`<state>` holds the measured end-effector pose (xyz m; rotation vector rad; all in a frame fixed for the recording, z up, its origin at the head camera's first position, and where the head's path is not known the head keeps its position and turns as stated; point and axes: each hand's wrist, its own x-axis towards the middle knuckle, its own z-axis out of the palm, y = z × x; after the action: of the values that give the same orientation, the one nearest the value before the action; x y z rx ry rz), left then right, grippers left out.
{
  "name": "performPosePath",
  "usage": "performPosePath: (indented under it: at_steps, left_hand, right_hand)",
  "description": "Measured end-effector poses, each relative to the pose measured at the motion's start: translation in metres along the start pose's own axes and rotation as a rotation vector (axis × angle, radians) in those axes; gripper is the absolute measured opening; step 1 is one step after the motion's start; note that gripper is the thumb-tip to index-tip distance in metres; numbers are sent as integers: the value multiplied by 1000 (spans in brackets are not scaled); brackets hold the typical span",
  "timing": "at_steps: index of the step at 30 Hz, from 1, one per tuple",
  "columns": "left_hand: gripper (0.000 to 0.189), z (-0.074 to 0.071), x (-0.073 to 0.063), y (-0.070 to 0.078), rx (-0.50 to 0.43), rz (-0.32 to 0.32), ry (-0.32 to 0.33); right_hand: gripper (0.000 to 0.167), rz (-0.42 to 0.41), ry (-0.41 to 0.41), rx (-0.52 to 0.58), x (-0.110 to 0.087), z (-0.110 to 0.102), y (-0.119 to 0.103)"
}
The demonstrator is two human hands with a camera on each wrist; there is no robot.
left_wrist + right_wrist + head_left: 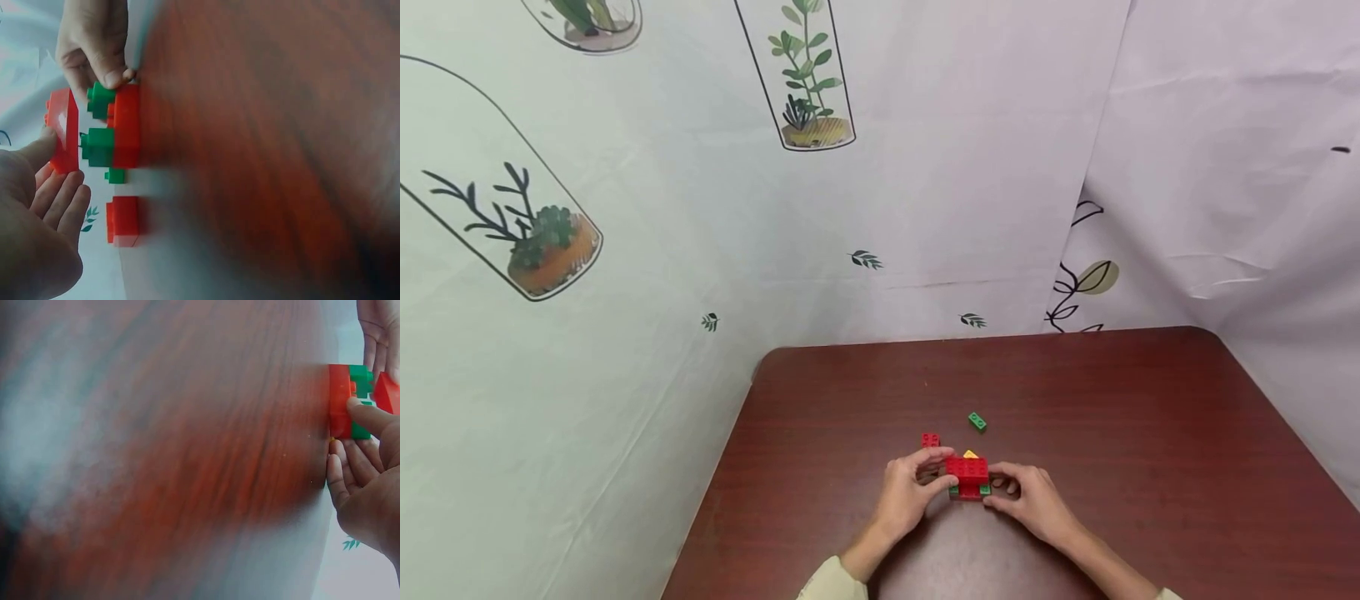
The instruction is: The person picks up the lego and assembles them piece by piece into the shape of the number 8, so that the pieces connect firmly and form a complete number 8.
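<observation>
My left hand [905, 497] pinches a long red toy building brick [967, 470] between thumb and fingers. In the left wrist view that brick [64, 128] hovers slightly tilted, a small gap above two green bricks [100, 148]. Those green bricks sit spaced apart on a lower red brick [127, 128], which rests on the table. My right hand [1036, 502] holds the lower brick at its right end; in the right wrist view the thumb lies against this stack [339, 403] and the fingers are on its far side.
On the brown table [1097, 400], a loose red brick [930, 439] lies just beyond my left hand. A small green brick [977, 422] is farther back. Part of a yellow brick [970, 454] shows behind the stack. Printed cloth walls [955, 208] stand around the table.
</observation>
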<state>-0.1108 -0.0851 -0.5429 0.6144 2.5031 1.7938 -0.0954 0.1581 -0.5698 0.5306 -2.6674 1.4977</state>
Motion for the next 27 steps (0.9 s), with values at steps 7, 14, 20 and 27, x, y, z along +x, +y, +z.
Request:
performPosePath:
  at_steps: [7,14,20,27]
  left_hand:
    - [39,7,-7,-3,49,6,37]
    - [39,12,-14,-6,91,37,77]
    - [39,15,-16,-8,99,64,113]
    - [37,16,-18,-11,60,60,138]
  right_hand:
    - [34,11,1,-8,0,-1,-2]
    - [35,8,13,-27,0,0,-2]
    - [35,23,8,-21,0,-1,-2]
    - [35,19,14,-18,-1,0,-4]
